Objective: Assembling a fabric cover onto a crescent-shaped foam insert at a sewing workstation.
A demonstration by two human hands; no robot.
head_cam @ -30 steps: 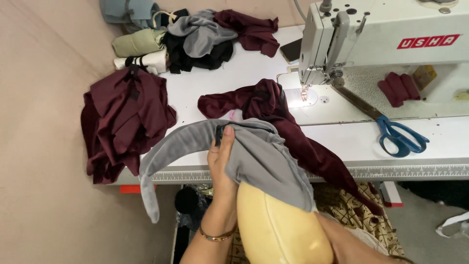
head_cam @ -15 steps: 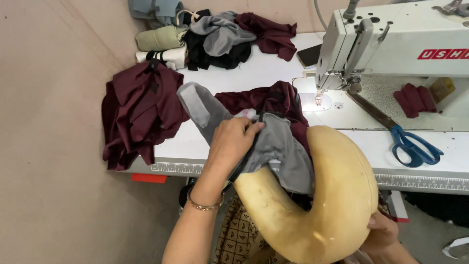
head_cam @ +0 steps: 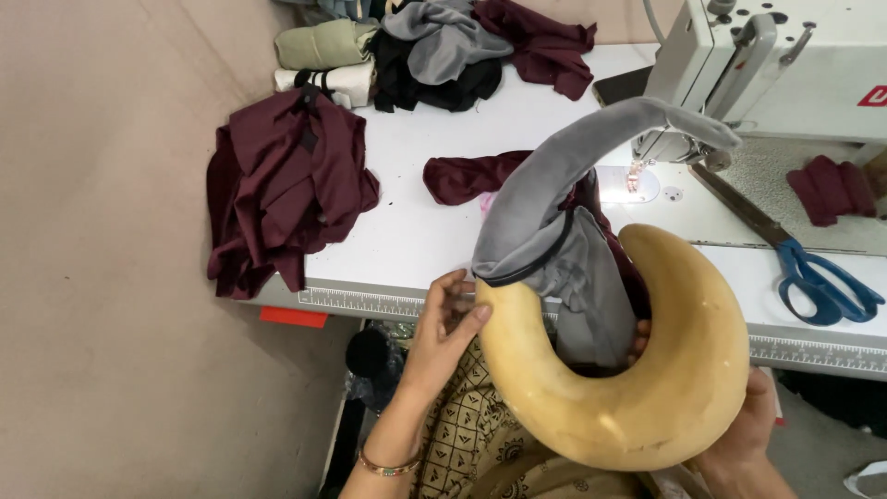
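A yellow crescent-shaped foam cushion [head_cam: 637,388] is held above my lap at the table's front edge. A grey fabric cover [head_cam: 564,203] sits over its left tip and trails up toward the sewing machine. My left hand [head_cam: 443,337] pinches the cover's dark-edged hem against that tip. My right hand [head_cam: 739,434] grips the cushion's lower right side from underneath, with fingertips showing inside the curve. A maroon cloth [head_cam: 471,176] lies on the table behind the cushion.
A white sewing machine [head_cam: 776,65] stands at the back right of the white table [head_cam: 416,231]. Blue-handled scissors [head_cam: 813,277] lie at the right. A maroon fabric heap [head_cam: 286,185] hangs off the left edge; grey, black and maroon clothes [head_cam: 443,46] are piled at the back.
The cushion has turned so its open curve faces up. The grey cover now sits over the left tip, and my left hand has dropped from the cloth's top to its hem.
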